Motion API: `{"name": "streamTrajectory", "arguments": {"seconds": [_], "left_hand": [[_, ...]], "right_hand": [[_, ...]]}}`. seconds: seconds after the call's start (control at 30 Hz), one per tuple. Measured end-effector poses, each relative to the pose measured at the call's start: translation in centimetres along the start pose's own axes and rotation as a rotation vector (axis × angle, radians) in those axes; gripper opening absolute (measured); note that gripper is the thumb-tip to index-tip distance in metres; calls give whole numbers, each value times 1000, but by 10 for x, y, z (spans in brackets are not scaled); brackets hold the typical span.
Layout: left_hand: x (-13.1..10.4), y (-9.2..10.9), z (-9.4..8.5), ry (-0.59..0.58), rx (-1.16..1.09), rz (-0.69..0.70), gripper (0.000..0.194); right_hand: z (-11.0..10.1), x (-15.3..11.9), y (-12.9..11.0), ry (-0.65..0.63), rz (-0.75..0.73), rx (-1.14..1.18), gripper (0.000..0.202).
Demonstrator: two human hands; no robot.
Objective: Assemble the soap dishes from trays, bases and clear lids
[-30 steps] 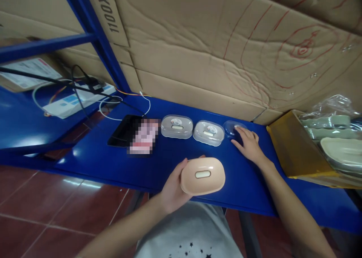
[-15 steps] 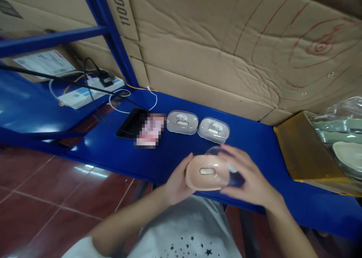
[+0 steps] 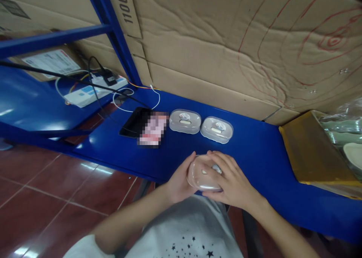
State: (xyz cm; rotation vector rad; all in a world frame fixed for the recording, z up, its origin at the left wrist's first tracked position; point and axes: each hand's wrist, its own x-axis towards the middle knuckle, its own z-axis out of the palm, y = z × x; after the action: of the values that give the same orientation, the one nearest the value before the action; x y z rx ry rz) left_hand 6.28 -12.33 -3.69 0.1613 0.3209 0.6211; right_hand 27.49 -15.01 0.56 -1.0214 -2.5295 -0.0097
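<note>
A pink rounded soap dish is held above the near edge of the blue table, with a clear plastic cover lying over its top. My left hand grips the dish at its left end, the thumb along the rim. Fingers of my right hand spread over the clear cover and close round its right side, hiding part of the label and the slot. Beyond my hands stand two covered soap dishes, the left one and the right one, each with a round label. Whether the cover is fully seated I cannot tell.
A black tray with a blurred pink item lies left on the blue table. An open carton with wrapped pale green dishes stands right. Cardboard backs the table; a power strip with cables lies left.
My right hand has brought the clear cover from the right side onto the pink soap dish. My left hand still holds the dish. The view has shifted slightly.
</note>
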Motion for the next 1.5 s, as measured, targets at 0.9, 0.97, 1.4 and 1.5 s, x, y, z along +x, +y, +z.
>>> {"name": "streamTrajectory", "arguments": {"seconds": [0.9,0.97,1.4,1.5], "left_hand": [[3,-5,-17,-105,295,-14,54],[2,-5,-19,-131,298,3,52],[3,-10,-14,-96,231,43,33],[1,-11,-13,-72,226,71,30]], "right_hand": [[-31,-83,208,52,540,-203,71],[-34,-83,201,53,550,-232,65],[15,113,85,-183,70,-92,80],[40,171,79,-285,119,-31,97]]}}
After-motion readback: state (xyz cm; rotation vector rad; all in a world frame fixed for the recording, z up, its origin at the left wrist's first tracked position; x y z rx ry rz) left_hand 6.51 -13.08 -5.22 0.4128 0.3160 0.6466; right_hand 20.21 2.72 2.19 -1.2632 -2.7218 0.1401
